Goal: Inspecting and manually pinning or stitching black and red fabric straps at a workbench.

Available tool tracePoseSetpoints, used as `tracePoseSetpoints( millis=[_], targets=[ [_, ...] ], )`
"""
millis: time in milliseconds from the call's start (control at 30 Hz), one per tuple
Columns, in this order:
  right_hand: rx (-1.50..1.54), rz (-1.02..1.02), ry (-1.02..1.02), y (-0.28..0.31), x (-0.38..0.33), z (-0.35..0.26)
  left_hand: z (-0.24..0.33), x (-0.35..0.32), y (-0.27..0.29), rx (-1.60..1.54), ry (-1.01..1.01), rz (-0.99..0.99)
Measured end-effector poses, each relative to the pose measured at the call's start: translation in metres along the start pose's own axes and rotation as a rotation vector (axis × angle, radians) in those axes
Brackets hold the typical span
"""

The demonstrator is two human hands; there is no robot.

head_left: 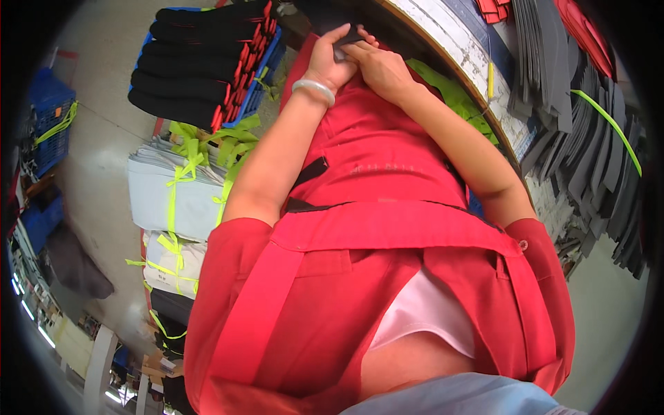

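Observation:
At the top centre, my left hand (328, 63), with a pale bangle (315, 90) on its wrist, pinches a small piece of black cloth (351, 36). Close against it, my right hand (382, 70) has its fingers bent onto the same cloth. The two hands meet in front of the red apron (387, 155) that I wear. Part of the cloth is hidden by the fingers, and its lower end merges with dark material beyond.
Left of my hands, a blue crate (271, 66) holds black rolled pieces with red edges (200, 59). Below it stand pale stacks (162, 190) tied with yellow-green strips. To the right runs a worn white tabletop (449, 41), with bundles of grey strips (553, 76) and red pieces (586, 31).

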State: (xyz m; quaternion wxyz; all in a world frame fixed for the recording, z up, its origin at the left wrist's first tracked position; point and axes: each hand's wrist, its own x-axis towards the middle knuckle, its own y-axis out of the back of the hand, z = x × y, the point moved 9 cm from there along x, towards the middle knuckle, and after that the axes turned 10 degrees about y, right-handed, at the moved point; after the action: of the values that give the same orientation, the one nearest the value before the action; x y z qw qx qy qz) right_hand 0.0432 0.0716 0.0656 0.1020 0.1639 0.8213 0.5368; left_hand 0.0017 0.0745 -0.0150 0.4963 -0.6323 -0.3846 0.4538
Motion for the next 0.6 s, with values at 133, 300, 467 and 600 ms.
tracePoseSetpoints(
  millis=[133, 300, 467, 600],
  targets=[
    [0.054, 0.059, 0.105, 0.023, -0.013, -0.015, 0.002, -0.028, -0.013, 0.065, -0.052, 0.157],
    [0.418, 0.176, 0.244, 0.070, -0.032, -0.063, 0.031, -0.093, -0.017, 0.142, -0.248, 0.291],
    [0.835, 0.185, -0.142, 0.064, 0.016, -0.024, -0.019, -0.152, -0.063, 0.333, -0.207, 0.362],
    [1.495, 0.087, -0.220, 0.052, 0.033, -0.065, -0.048, -0.146, -0.098, 0.745, 0.092, 0.325]
  ],
)
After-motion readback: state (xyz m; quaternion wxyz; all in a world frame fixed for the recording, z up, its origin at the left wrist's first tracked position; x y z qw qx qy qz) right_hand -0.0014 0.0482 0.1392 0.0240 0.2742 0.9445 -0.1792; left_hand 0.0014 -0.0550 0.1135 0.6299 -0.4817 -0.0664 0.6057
